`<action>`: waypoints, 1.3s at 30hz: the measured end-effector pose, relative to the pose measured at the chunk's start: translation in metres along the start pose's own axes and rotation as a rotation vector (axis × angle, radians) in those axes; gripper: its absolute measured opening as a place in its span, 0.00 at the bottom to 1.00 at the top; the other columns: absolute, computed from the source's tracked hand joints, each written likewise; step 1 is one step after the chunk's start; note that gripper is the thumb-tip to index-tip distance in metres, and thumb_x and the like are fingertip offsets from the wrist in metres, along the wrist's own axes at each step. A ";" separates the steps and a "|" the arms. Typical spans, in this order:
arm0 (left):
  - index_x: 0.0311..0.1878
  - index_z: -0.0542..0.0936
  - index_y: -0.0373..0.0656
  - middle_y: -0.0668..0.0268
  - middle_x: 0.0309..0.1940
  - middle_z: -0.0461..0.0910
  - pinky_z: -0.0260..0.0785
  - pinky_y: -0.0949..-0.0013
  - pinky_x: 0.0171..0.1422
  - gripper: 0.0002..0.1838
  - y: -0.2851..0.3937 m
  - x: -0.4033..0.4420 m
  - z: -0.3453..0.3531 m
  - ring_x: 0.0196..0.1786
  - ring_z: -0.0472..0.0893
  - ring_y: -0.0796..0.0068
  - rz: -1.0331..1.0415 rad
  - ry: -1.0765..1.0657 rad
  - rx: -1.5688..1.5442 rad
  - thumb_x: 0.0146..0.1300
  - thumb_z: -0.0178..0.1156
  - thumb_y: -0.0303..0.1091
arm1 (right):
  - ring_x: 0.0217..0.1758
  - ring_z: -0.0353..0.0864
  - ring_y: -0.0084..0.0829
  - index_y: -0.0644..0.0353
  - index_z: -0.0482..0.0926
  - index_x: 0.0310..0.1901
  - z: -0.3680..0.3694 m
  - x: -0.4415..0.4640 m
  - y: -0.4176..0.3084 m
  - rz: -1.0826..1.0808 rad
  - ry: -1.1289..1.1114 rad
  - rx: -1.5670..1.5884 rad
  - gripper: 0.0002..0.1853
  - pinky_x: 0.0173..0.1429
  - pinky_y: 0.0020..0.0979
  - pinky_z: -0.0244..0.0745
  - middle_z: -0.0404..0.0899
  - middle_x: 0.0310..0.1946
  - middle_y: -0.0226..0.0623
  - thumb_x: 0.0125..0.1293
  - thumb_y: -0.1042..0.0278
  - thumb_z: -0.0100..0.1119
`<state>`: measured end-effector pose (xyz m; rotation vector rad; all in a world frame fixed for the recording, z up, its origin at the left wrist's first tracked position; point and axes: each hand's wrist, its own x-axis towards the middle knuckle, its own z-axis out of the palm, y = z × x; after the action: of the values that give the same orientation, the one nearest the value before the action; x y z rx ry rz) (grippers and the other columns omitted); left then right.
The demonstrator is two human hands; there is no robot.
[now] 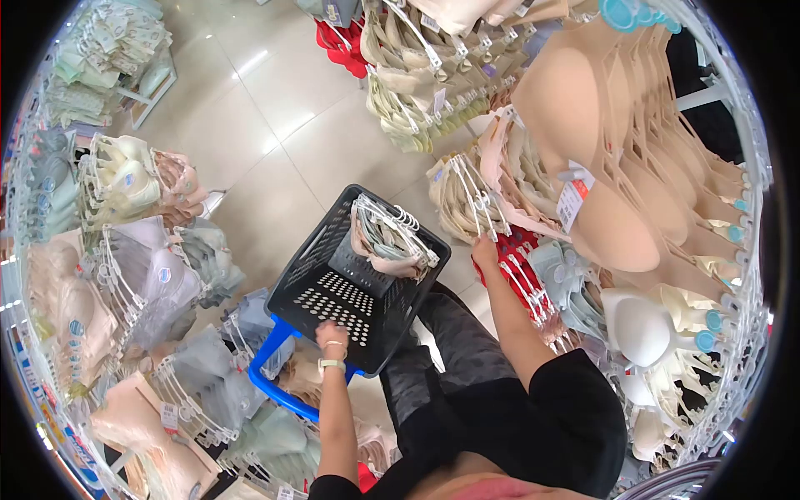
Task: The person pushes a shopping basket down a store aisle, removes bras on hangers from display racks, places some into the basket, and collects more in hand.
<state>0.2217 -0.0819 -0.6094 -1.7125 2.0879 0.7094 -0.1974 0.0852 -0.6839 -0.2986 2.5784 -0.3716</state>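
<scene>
My left hand is closed over the near rim of a black shopping basket, beside its blue handle; what its fingers grip is too small to make out. In the basket's far end lies a bunch of pink and grey-green bras on white hangers. To the right, my right hand reaches to the rack, its fingers closed at the edge of the red bras, just below the beige bras on white hangers. What it holds there is hidden.
Large tan bras hang at the upper right, with a white bra lower down. Racks of grey, pink and cream bras line the left side. Between the racks runs a tiled floor.
</scene>
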 end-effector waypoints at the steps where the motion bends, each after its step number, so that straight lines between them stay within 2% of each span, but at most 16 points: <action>1: 0.37 0.78 0.38 0.53 0.43 0.75 0.62 0.56 0.59 0.16 0.006 -0.009 -0.030 0.53 0.71 0.54 -0.018 0.061 0.151 0.47 0.60 0.38 | 0.41 0.76 0.56 0.66 0.72 0.40 -0.004 -0.002 -0.001 -0.015 0.002 0.005 0.15 0.45 0.49 0.71 0.76 0.35 0.58 0.63 0.61 0.44; 3: 0.37 0.75 0.34 0.49 0.46 0.72 0.57 0.56 0.62 0.16 -0.004 -0.024 -0.072 0.56 0.66 0.49 0.050 0.442 0.100 0.44 0.61 0.32 | 0.44 0.76 0.54 0.65 0.73 0.40 -0.012 -0.005 -0.008 0.039 -0.015 -0.014 0.15 0.46 0.49 0.71 0.76 0.38 0.57 0.63 0.61 0.43; 4: 0.37 0.74 0.34 0.48 0.47 0.70 0.56 0.55 0.63 0.16 0.001 -0.037 -0.110 0.57 0.65 0.48 0.081 0.557 0.085 0.44 0.60 0.31 | 0.49 0.76 0.47 0.60 0.73 0.47 -0.022 -0.005 -0.015 0.134 -0.109 -0.045 0.15 0.50 0.43 0.73 0.76 0.45 0.50 0.60 0.68 0.43; 7: 0.41 0.72 0.38 0.52 0.53 0.68 0.50 0.51 0.66 0.20 -0.008 -0.064 -0.179 0.63 0.60 0.49 -0.128 0.786 0.276 0.44 0.63 0.35 | 0.50 0.76 0.46 0.60 0.74 0.48 -0.044 -0.011 -0.025 0.245 -0.132 -0.065 0.16 0.51 0.43 0.72 0.76 0.46 0.49 0.61 0.67 0.43; 11: 0.41 0.71 0.38 0.51 0.52 0.69 0.56 0.50 0.63 0.19 -0.037 -0.082 -0.201 0.61 0.63 0.52 -0.473 0.778 0.378 0.47 0.62 0.34 | 0.52 0.75 0.45 0.64 0.75 0.48 -0.063 -0.020 -0.026 0.219 -0.171 -0.018 0.18 0.51 0.40 0.73 0.76 0.47 0.49 0.57 0.66 0.48; 12: 0.41 0.70 0.38 0.49 0.49 0.70 0.61 0.51 0.60 0.18 -0.045 -0.081 -0.196 0.57 0.67 0.52 -0.574 0.739 0.312 0.48 0.61 0.34 | 0.36 0.81 0.46 0.70 0.75 0.41 -0.014 0.011 0.013 0.167 -0.066 0.108 0.18 0.30 0.42 0.77 0.78 0.38 0.55 0.55 0.63 0.47; 13: 0.41 0.70 0.38 0.49 0.49 0.70 0.61 0.51 0.60 0.18 -0.052 -0.078 -0.190 0.57 0.67 0.52 -0.580 0.743 0.307 0.48 0.61 0.34 | 0.36 0.81 0.46 0.70 0.75 0.41 -0.009 0.017 0.025 0.158 -0.065 0.107 0.18 0.30 0.42 0.77 0.78 0.38 0.55 0.55 0.63 0.47; 15: 0.43 0.67 0.37 0.47 0.41 0.74 0.68 0.52 0.51 0.18 -0.068 -0.061 -0.182 0.47 0.75 0.49 -0.540 0.689 -0.131 0.51 0.60 0.33 | 0.22 0.80 0.42 0.71 0.74 0.39 -0.007 0.018 0.029 0.208 -0.263 0.195 0.17 0.18 0.37 0.74 0.78 0.29 0.53 0.56 0.65 0.46; 16: 0.44 0.64 0.37 0.46 0.35 0.76 0.70 0.53 0.44 0.19 -0.073 -0.054 -0.185 0.38 0.77 0.45 -0.461 0.758 -0.094 0.52 0.59 0.33 | 0.22 0.80 0.42 0.71 0.74 0.39 -0.021 0.004 0.020 0.198 -0.260 0.199 0.17 0.18 0.37 0.74 0.78 0.29 0.53 0.56 0.65 0.46; 19: 0.45 0.64 0.37 0.45 0.35 0.77 0.70 0.52 0.43 0.20 -0.071 -0.037 -0.200 0.39 0.78 0.45 -0.514 0.661 -0.190 0.53 0.59 0.34 | 0.17 0.78 0.38 0.71 0.75 0.35 -0.036 -0.027 0.027 0.163 -0.353 0.254 0.14 0.18 0.36 0.73 0.78 0.23 0.50 0.55 0.66 0.47; 21: 0.45 0.64 0.37 0.45 0.34 0.77 0.71 0.51 0.43 0.20 -0.067 -0.027 -0.203 0.39 0.78 0.46 -0.476 0.685 -0.212 0.53 0.59 0.34 | 0.18 0.78 0.38 0.68 0.76 0.31 -0.004 -0.014 0.051 0.303 -0.440 0.330 0.14 0.18 0.37 0.73 0.78 0.21 0.48 0.55 0.63 0.48; 25: 0.45 0.63 0.38 0.44 0.34 0.78 0.71 0.51 0.42 0.20 -0.047 -0.002 -0.214 0.39 0.78 0.46 -0.446 0.729 -0.191 0.53 0.59 0.34 | 0.17 0.78 0.39 0.70 0.75 0.32 -0.061 -0.054 0.011 0.233 -0.466 0.219 0.11 0.16 0.38 0.70 0.77 0.20 0.48 0.54 0.70 0.46; 29: 0.45 0.64 0.38 0.44 0.34 0.77 0.71 0.51 0.41 0.19 -0.013 0.018 -0.233 0.39 0.79 0.46 -0.446 0.759 -0.220 0.54 0.58 0.35 | 0.26 0.80 0.43 0.66 0.77 0.30 -0.055 -0.017 -0.013 -0.410 -0.130 0.077 0.10 0.31 0.40 0.73 0.78 0.24 0.49 0.55 0.67 0.49; 31: 0.44 0.64 0.38 0.44 0.34 0.78 0.71 0.51 0.41 0.19 -0.010 0.031 -0.233 0.39 0.79 0.47 -0.466 0.758 -0.252 0.54 0.58 0.35 | 0.31 0.79 0.45 0.64 0.77 0.29 -0.110 -0.028 -0.090 -0.440 -0.087 0.369 0.11 0.36 0.39 0.72 0.78 0.25 0.49 0.55 0.65 0.51; 34: 0.44 0.65 0.37 0.45 0.34 0.78 0.71 0.51 0.40 0.19 -0.002 0.030 -0.231 0.39 0.79 0.47 -0.516 0.753 -0.295 0.53 0.58 0.35 | 0.28 0.77 0.43 0.63 0.76 0.31 -0.182 -0.033 -0.197 -0.722 0.270 0.563 0.07 0.34 0.40 0.71 0.76 0.22 0.45 0.56 0.69 0.54; 39: 0.45 0.65 0.39 0.46 0.31 0.77 0.69 0.49 0.39 0.19 0.007 -0.003 -0.202 0.36 0.77 0.44 -0.541 0.752 -0.387 0.52 0.59 0.34 | 0.38 0.74 0.46 0.67 0.73 0.39 -0.231 0.024 -0.308 -0.841 0.557 0.553 0.12 0.43 0.40 0.69 0.74 0.33 0.49 0.54 0.70 0.55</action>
<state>0.2247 -0.1955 -0.4423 -2.9566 1.7731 0.3276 -0.2943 -0.1636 -0.4052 -1.2005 2.5672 -1.6165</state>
